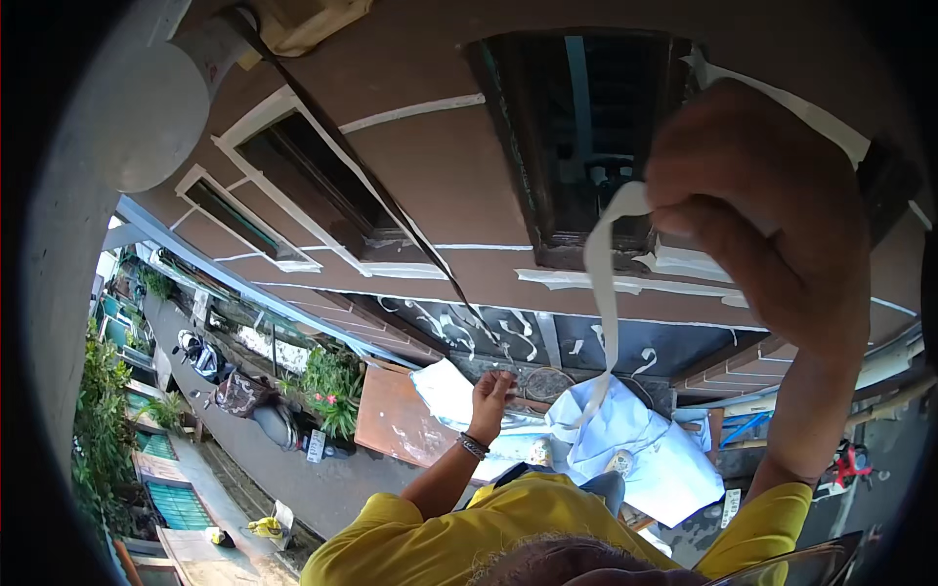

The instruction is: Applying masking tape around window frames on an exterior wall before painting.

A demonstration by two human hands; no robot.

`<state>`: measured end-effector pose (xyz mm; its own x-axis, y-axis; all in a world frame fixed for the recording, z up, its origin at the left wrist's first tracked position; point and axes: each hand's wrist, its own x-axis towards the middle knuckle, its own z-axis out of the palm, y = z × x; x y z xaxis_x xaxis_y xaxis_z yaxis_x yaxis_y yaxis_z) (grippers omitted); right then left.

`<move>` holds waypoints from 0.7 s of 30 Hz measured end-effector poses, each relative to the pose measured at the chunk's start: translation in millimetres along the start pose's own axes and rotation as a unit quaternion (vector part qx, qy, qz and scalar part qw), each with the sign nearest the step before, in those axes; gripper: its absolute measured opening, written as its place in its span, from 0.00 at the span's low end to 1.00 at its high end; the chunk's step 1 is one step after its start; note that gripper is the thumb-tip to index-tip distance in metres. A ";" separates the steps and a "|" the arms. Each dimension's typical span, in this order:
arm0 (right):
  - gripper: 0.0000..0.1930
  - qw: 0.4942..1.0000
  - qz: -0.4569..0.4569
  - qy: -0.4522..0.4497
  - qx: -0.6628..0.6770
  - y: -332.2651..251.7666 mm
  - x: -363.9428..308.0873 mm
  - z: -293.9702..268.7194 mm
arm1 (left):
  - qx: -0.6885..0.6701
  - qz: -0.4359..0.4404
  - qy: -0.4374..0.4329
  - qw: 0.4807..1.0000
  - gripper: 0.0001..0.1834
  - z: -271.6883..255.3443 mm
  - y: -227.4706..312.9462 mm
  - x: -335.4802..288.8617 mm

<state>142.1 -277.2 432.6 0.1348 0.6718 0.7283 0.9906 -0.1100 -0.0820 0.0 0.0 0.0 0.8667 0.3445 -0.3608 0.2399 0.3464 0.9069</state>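
One tape strip [600,264], numberplate [316,446] (blurred)

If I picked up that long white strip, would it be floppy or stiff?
The white strip is probably floppy, since it hangs in curves from the right hand. It's likely very light too: it looks thin and narrow.

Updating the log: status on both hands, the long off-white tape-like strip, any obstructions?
Right hand pinching strip; left hand raised, grip unclear. Strip dangling, curled near its lower end. Nothing plainly snagging it; right hand partly covers rectangular dark-framed window.
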 end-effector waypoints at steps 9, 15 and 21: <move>0.08 0.981 0.026 -0.175 0.082 -10.1 2.4 38.4 | -0.069 0.421 -0.137 0.894 0.42 157.8 180.3 -85.6; 0.08 0.972 0.070 -0.223 0.001 -11.2 3.7 37.1 | -0.147 0.361 -0.114 0.914 0.11 197.1 169.3 -82.6; 0.07 0.968 -0.078 -0.203 -0.127 8.8 39.2 16.2 | -0.184 0.338 -0.120 0.915 0.10 193.4 157.8 -66.9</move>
<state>156.5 -239.9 449.4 0.0344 0.9214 0.3872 0.9685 -0.1263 0.2144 64.4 -137.1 209.3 0.8441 0.4030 0.3536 -0.5121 0.4106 0.7544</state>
